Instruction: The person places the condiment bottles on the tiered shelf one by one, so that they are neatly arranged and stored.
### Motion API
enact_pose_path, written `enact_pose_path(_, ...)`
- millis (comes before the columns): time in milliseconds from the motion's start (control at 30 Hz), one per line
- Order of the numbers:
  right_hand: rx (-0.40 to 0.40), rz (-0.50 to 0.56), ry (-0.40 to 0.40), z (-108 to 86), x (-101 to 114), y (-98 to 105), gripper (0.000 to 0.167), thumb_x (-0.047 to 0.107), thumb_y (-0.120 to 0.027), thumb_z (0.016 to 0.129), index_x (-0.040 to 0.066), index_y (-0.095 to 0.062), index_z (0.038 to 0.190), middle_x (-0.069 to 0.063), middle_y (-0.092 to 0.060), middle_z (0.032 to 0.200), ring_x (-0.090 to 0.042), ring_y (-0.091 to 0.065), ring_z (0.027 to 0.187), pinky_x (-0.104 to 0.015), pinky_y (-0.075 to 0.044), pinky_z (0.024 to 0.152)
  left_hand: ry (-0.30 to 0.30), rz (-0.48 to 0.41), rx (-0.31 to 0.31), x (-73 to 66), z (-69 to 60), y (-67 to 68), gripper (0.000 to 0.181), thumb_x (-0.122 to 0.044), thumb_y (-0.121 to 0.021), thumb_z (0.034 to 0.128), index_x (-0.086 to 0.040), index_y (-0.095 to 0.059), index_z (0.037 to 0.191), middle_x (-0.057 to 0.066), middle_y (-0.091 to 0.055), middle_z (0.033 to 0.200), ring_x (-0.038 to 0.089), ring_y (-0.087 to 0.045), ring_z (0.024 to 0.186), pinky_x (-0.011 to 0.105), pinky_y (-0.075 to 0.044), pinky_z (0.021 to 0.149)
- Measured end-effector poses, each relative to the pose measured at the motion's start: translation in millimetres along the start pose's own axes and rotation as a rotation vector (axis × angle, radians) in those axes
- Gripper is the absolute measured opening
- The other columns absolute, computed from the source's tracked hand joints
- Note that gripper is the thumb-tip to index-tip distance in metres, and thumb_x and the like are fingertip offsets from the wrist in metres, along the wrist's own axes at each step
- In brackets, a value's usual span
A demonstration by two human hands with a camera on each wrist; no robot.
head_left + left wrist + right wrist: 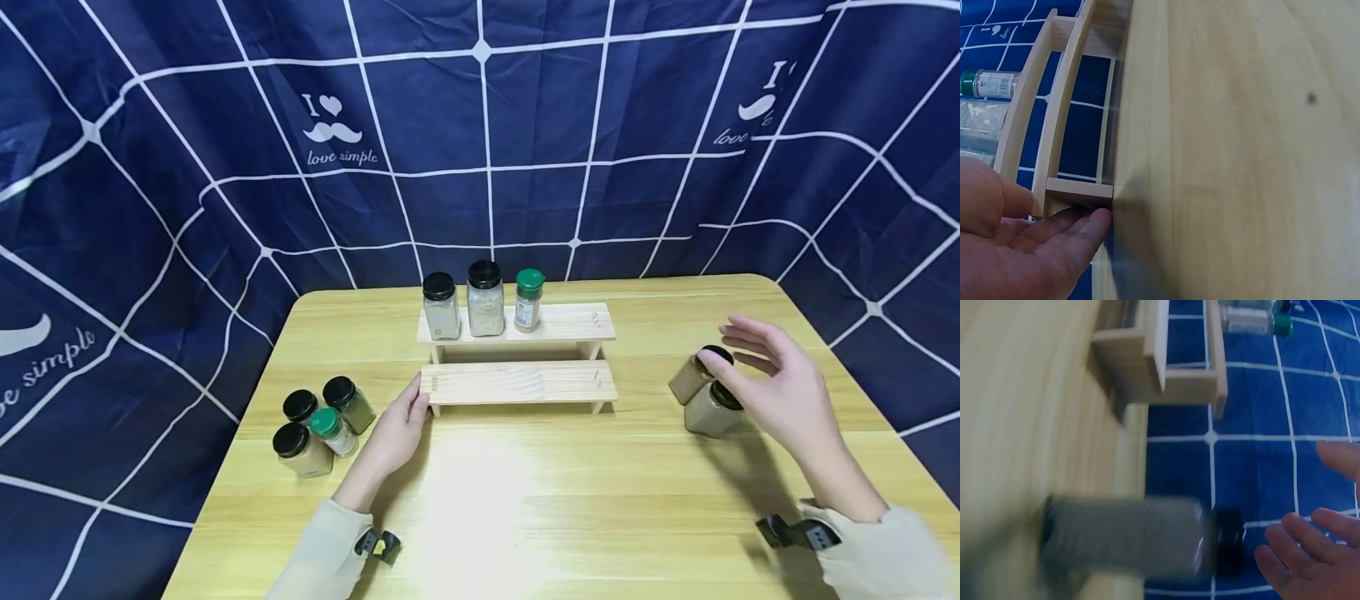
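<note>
A two-step pale wooden spice rack point(517, 383) stands on the table. My left hand point(397, 429) grips the left end of its lower step, with the thumb at the board's edge and the fingers by the leg point(1079, 190). On the upper step stand two black-lidded jars point(486, 300) and a green-capped shaker point(528, 302). My right hand point(783, 396) hovers at two black-lidded spice jars point(712, 412) on the right. In the right wrist view, its fingers are parted and apart from the black lid point(1229, 542) of the nearer, grey-filled jar.
Several more spice containers cluster on the left of the table, among them a black-lidded jar point(303, 450) and a green-capped shaker point(333, 432). Behind and beside the wooden table point(600, 500) hangs a dark blue cloth point(540, 108) with white lines.
</note>
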State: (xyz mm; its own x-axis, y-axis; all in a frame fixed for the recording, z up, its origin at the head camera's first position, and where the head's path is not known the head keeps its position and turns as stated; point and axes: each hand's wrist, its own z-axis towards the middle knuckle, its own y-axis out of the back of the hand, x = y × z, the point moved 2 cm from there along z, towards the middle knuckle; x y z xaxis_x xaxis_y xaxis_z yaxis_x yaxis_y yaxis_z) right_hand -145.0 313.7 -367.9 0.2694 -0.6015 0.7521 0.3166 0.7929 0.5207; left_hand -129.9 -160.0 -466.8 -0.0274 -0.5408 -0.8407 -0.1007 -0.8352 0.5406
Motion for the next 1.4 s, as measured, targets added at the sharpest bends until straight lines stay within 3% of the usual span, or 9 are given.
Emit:
enact_pose_path(167,-0.005,-0.032,-0.049,-12.5,-20,12,0.06,0.011,-0.086,0.088,0.013,-0.061,0.142,0.036,-0.064,0.114,0.02,-0.062,0.104,0.005,-0.048,0.087,0.013,-0.007,0.002,1.3,-0.7,-0.2,0.056,-0.023,-0.038,0.1159,-0.001,-0.024,0.166,0.022,-0.034,0.168,0.041,-0.036,0.154,0.057,-0.032,0.129)
enact_pose_path(500,0.07,-0.091,-0.064,-42.5,-56,6,0.071,0.012,-0.09,0.084,-0.006,-0.055,0.143,0.038,-0.057,0.11,0.025,-0.053,0.102,0.003,-0.051,0.08,0.012,0.014,0.002,-1.2,-0.5,0.1,0.056,-0.024,-0.037,0.1163,-0.001,-0.024,0.166,0.023,-0.034,0.169,0.042,-0.034,0.155,0.058,-0.031,0.129)
enact_pose_path(767,0.129,-0.138,-0.081,-50.1,-72,2,0.059,0.017,-0.091,0.083,0.001,-0.06,0.131,0.039,-0.058,0.101,0.025,-0.054,0.095,0.001,-0.053,0.074,0.019,0.005,0.001,-1.3,-0.6,-0.7,0.056,-0.023,-0.038,0.1161,-0.002,-0.024,0.166,0.022,-0.034,0.168,0.041,-0.041,0.152,0.056,-0.035,0.127)
enact_pose_path(900,0.144,-0.139,-0.079,-49.5,-77,1,0.057,0.017,-0.092,0.083,0.002,-0.06,0.129,0.041,-0.058,0.101,0.027,-0.053,0.095,0.001,-0.053,0.075,0.006,0.001,-0.001,-1.6,-0.6,-0.5,0.056,-0.022,-0.037,0.1161,-0.002,-0.024,0.166,0.022,-0.035,0.168,0.041,-0.044,0.15,0.056,-0.037,0.126)
enact_pose_path(1067,0.134,-0.113,-0.053,-47.9,-77,2,0.053,0.011,-0.092,0.081,0.002,-0.064,0.125,0.041,-0.06,0.099,0.027,-0.055,0.094,0.001,-0.054,0.074,0.006,0.003,-0.006,-1.6,-0.3,-0.8,0.055,-0.022,-0.038,0.116,-0.002,-0.025,0.166,0.021,-0.035,0.168,0.04,-0.038,0.154,0.056,-0.033,0.128)
enact_pose_path(1400,0.093,-0.073,-0.023,-45.6,-58,1,0.05,0.004,-0.091,0.08,0.001,-0.069,0.124,0.042,-0.065,0.098,0.025,-0.063,0.089,-0.001,-0.055,0.073,0.008,0.002,-0.005,-0.3,-0.2,-1.1,0.056,-0.023,-0.037,0.1163,-0.001,-0.024,0.166,0.022,-0.034,0.169,0.04,-0.037,0.154,0.056,-0.033,0.128)
